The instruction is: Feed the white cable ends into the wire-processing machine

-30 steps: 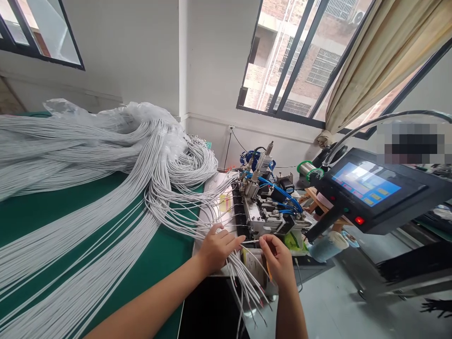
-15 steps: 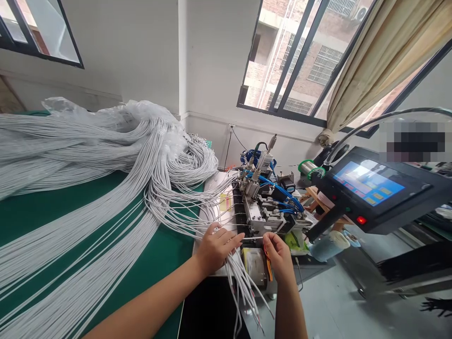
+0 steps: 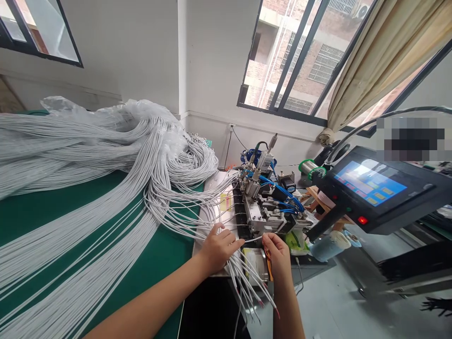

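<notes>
A single white cable point(image 3: 253, 240) runs between my two hands, just in front of the wire-processing machine point(image 3: 254, 209). My left hand point(image 3: 221, 248) is closed over it, with the thumb and a fingertip toward the cable. Below that hand a bunch of white cable ends point(image 3: 249, 278) hangs over the edge, some with reddish tips. My right hand point(image 3: 277, 252) pinches the cable near its end, which the fingers hide. Under the right fingers shows a slim orange-handled item point(image 3: 270, 266); its kind is not clear.
Large bundles of white cable point(image 3: 116, 202) with plastic wrap lie across the green table point(image 3: 176, 254) at left. A control screen point(image 3: 370, 183) on a black arm stands at right. A solder wire spool point(image 3: 310, 168) sits behind the machine, and a metal cylinder point(image 3: 256, 263) lies below it.
The hanging cable ends have swung to the right and spread. The cable between my hands now slants up more toward my right hand. Both hands have barely moved.
</notes>
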{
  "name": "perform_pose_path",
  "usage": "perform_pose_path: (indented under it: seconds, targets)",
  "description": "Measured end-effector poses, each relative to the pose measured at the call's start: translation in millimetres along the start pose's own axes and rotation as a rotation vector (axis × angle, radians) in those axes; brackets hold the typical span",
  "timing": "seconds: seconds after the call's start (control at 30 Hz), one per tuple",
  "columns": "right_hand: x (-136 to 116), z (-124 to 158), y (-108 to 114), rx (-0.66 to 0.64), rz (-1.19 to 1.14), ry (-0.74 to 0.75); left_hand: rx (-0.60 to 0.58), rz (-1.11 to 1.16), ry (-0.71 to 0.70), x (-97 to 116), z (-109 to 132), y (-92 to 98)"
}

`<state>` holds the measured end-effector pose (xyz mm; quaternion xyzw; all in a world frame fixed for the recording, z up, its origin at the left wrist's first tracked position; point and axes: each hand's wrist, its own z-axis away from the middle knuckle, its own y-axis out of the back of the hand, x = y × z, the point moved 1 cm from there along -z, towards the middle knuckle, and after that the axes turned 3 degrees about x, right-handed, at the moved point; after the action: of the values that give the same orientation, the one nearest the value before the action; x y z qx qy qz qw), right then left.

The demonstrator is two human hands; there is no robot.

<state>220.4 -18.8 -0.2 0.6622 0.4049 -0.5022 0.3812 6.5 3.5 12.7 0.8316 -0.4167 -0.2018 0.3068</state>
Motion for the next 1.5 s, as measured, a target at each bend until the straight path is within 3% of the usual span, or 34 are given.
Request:
perform_pose_path:
  seconds: [0.17, 0.27, 0.57, 0.77, 0.97, 1.3, 1.5]
  targets:
    - [0, -5, 11, -0.068, 0.368, 0.183, -0.028, -0.009, 0.019, 1, -2, -2.3]
    - [6, -9, 11, -0.131, 0.425, 0.209, -0.053, -0.01, 0.036, 1, -1, -6.0]
    - [24, -17, 7, -0.243, 0.128, 0.005, -0.168, 0.04, 0.121, -1, 2, -11.7]
    - [39, -18, -1, -0.183, -0.069, -0.204, -0.167, 0.059, 0.139, -1, 1, -11.8]
    - [42, -13, -2, -0.155, -0.183, -0.288, -0.167, 0.074, 0.152, 0, 0, -7.9]
    - [20, 5, 15, -0.047, 0.013, -0.12, -0.125, 0.06, 0.127, -3, 6, -16.0]
    - [-5, 15, 23, -0.127, 0.086, -0.019, -0.024, 0.159, -0.139, 1, -2, -1.1]
